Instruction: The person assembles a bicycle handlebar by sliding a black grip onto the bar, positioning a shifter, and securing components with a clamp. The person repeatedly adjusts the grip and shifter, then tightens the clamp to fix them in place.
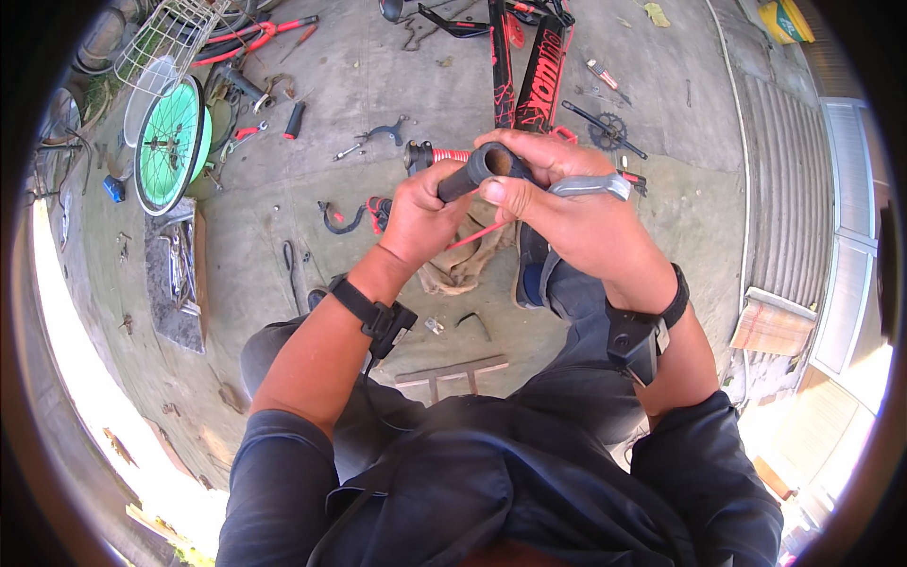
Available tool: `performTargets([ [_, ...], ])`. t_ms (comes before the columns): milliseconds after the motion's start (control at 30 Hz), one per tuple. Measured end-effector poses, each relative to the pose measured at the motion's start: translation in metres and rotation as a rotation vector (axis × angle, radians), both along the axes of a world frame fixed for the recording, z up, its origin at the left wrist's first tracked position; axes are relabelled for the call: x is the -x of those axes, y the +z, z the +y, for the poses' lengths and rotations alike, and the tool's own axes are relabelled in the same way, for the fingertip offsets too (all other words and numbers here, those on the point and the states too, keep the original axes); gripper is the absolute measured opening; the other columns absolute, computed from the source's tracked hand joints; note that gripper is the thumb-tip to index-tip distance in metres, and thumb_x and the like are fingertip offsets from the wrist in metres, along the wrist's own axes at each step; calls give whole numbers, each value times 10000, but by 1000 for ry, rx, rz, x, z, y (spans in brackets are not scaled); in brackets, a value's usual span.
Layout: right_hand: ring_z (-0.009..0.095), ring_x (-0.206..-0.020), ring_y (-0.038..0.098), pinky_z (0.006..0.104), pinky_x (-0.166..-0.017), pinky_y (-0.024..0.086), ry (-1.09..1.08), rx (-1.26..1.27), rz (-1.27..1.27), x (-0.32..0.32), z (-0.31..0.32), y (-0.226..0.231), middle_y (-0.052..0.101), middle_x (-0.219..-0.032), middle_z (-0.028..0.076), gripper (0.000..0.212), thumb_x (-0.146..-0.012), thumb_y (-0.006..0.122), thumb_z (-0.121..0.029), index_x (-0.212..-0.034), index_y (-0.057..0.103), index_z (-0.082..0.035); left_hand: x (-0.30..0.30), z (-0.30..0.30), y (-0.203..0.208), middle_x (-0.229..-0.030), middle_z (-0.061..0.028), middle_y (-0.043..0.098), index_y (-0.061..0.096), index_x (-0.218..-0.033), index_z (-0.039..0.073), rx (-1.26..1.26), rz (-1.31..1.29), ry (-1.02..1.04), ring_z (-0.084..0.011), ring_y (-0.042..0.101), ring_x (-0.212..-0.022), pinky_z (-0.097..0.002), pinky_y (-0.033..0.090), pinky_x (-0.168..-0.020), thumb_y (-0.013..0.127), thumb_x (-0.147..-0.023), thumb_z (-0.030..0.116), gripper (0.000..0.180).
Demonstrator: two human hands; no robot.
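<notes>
A black and red bicycle frame (539, 80) stretches away from me, its far part at the top of the view. Near me, a short black tube (457, 185) points its open round end up toward me, with a brownish inside. My left hand (423, 210) is closed round this tube's left side. At the open end, my right hand (567, 184) grips the rim, thumb on the near side and fingers behind. A grey strip (590, 185) lies across the right hand. Beneath my hands are a thin red bar (476, 234) and a crumpled tan cloth (458, 269).
A crankset (607, 130) lies right of the frame. Leftward are a green-disc wheel (170, 145), a wire basket (170, 38), a black-handled tool (294, 120) and a tray of metal tools (178, 269). A brake arm (385, 130) lies on the concrete floor. Corrugated sheeting (779, 180) borders the right.
</notes>
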State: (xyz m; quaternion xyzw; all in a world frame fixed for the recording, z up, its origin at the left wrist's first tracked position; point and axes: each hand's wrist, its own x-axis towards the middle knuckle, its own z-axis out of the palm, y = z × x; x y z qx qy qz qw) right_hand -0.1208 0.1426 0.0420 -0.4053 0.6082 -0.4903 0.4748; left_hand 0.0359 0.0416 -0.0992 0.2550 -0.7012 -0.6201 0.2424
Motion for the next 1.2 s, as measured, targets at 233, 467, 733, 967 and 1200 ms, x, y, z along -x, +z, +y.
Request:
performTargets([
  [233,84,-943,633,255,-850,517,417,-4,-89,56,-28,0,710,-1065,37,531,-866,843,-231,-1302,671,18,3,1,2,-843,-35,656,698,-1040,49,24,-40,9,-110,591,-767,-295,516,-720,665,-902,-27,161],
  [467,134,-944,666,295,-870,527,177,26,14,26,-9,-2,739,-1058,91,358,-930,756,-171,-1232,675,3,1,1,3,-857,-18,650,699,-1047,53,-34,-35,5,-92,576,-790,-286,511,-723,679,-911,-24,157],
  [733,81,-793,593,248,-708,510,4,37,-118,-1,1,-11,647,-1024,31,419,-983,731,-213,-1305,599,21,3,3,-4,-893,6,671,699,-1033,50,-12,30,4,-85,587,-810,-281,515,-732,710,-912,3,130],
  [967,85,-834,604,274,-758,533,150,-79,-305,11,-4,-11,666,-1028,28,423,-961,749,-269,-1260,622,2,-1,2,-6,-853,3,654,695,-1020,47,-161,12,-52,-84,578,-801,-284,516,-740,688,-918,-3,114],
  [1200,152,-1024,614,312,-913,496,669,80,-82,63,-46,-11,688,-1126,67,428,-906,746,-275,-1226,654,-6,-2,-2,6,-868,-22,675,692,-1050,37,13,-76,-42,-104,594,-791,-303,522,-740,662,-921,-12,141],
])
